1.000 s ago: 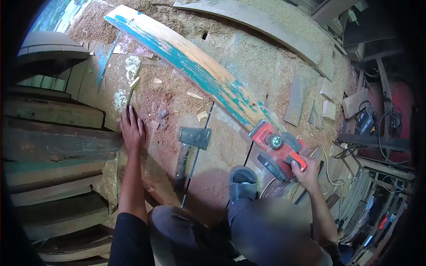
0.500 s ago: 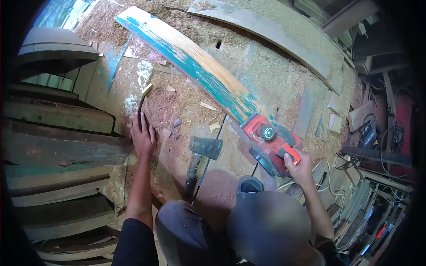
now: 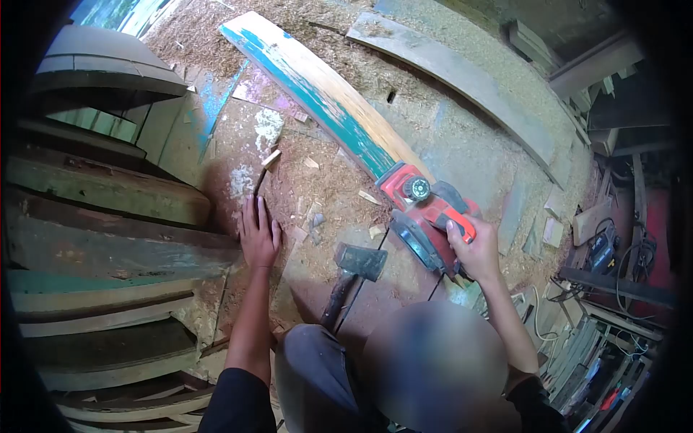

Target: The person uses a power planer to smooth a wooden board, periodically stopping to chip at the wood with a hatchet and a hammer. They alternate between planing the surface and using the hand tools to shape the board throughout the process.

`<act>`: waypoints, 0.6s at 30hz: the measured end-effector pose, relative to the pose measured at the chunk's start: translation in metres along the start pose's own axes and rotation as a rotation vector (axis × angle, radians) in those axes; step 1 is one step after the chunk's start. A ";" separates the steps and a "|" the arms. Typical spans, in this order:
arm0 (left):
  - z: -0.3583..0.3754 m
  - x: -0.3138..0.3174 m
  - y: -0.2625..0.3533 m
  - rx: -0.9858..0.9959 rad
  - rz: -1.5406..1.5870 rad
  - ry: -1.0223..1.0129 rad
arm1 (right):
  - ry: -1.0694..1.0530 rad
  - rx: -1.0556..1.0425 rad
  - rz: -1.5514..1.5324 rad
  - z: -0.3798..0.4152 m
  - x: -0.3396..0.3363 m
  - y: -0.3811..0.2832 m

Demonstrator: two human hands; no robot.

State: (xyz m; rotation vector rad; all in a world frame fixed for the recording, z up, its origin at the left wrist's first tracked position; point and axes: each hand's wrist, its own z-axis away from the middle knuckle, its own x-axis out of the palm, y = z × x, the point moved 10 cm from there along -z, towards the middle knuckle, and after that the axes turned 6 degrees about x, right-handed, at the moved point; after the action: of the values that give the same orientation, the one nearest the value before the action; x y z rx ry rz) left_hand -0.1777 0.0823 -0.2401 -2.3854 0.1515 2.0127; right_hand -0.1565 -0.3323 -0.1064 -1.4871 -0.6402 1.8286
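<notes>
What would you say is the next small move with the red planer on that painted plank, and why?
Probably push the red planer a little further up the plank. The right hand grips its handle at the plank's near end, and teal paint covers much of the board beyond. The left hand lies flat on the sawdust floor, apart from the axe, seemingly as a brace.

No legible text, label, brand, number or sign anywhere in view. Red electric planer, right of centre: housing shows no readable marking, round knob blank at this sharpness. Painted plank, toward 12 o'clock: worn teal paint only, no lettering. Hatchet, near centre: head bare. Tools at 4 o'clock too small and blurred to read.
</notes>
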 end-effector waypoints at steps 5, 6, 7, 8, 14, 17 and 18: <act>-0.001 0.004 -0.002 0.008 0.004 -0.033 | 0.020 0.033 -0.019 -0.025 0.011 -0.022; -0.001 0.004 -0.001 0.007 0.003 -0.030 | 0.036 0.023 -0.038 -0.031 0.011 -0.028; -0.001 0.002 -0.002 0.003 0.002 -0.028 | 0.034 0.019 -0.038 -0.036 0.013 -0.034; -0.002 0.002 -0.001 0.005 0.004 -0.035 | 0.022 0.015 -0.031 -0.042 0.016 -0.040; -0.003 0.004 -0.003 -0.016 0.012 -0.095 | 0.031 -0.096 0.006 -0.077 0.034 -0.074; -0.003 0.005 -0.004 -0.033 0.047 -0.107 | 0.037 -0.122 -0.008 -0.096 0.043 -0.098; -0.004 0.005 -0.005 -0.035 0.056 -0.102 | 0.029 -0.086 -0.030 -0.103 0.046 -0.103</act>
State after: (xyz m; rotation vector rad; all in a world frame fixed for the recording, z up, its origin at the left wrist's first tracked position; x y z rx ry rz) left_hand -0.1729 0.0862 -0.2447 -2.3166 0.1846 2.1738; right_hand -0.0413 -0.2354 -0.0830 -1.5490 -0.7315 1.7728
